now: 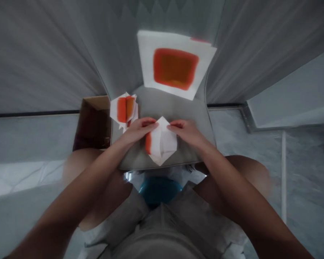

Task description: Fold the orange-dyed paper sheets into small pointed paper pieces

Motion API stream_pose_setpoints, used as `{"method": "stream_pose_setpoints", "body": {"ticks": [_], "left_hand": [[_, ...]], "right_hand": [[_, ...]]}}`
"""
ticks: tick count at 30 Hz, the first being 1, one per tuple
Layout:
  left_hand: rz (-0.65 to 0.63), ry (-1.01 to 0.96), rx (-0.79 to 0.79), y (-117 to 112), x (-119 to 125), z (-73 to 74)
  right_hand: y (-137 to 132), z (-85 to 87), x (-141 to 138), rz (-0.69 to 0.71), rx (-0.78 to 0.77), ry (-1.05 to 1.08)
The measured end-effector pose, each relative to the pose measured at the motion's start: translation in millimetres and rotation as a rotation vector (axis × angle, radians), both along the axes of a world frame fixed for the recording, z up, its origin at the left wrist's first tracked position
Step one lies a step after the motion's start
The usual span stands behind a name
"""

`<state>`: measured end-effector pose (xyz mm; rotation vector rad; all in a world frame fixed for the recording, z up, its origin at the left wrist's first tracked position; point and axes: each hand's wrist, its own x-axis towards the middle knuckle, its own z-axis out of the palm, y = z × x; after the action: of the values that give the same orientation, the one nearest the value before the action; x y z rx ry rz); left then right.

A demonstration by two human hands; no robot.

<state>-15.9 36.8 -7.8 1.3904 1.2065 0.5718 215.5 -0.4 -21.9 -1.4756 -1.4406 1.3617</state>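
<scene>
A single camera worn on the person's head looks forward and steeply down, so the person's torso (158, 244) fills the bottom centre of the frame and both forearms reach in from the lower corners. It is close to the left hand (139, 131) and right hand (185, 133), which lie just below the frame's centre. The wide view takes in the white sheet (148, 46) at top centre and the grey fabric (43, 61) curving away at upper left.
</scene>
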Motion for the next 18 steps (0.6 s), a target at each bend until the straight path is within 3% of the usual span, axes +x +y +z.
{"method": "stream_pose_setpoints", "body": {"ticks": [5,11,18], "left_hand": [[-0.127,-0.005,-0.061,7,-9,-0.6],[-0.145,-0.063,-0.155,14,-13,-6.8],[-0.212,-0.04,-0.069,23,-12,-9.4]], "right_hand": [[11,1.5,-4,-0.008,-0.025,0.003],[22,-0.4,-3,-0.023,-0.047,0.014],[29,0.6,-2,-0.004,-0.115,0.027]]}}
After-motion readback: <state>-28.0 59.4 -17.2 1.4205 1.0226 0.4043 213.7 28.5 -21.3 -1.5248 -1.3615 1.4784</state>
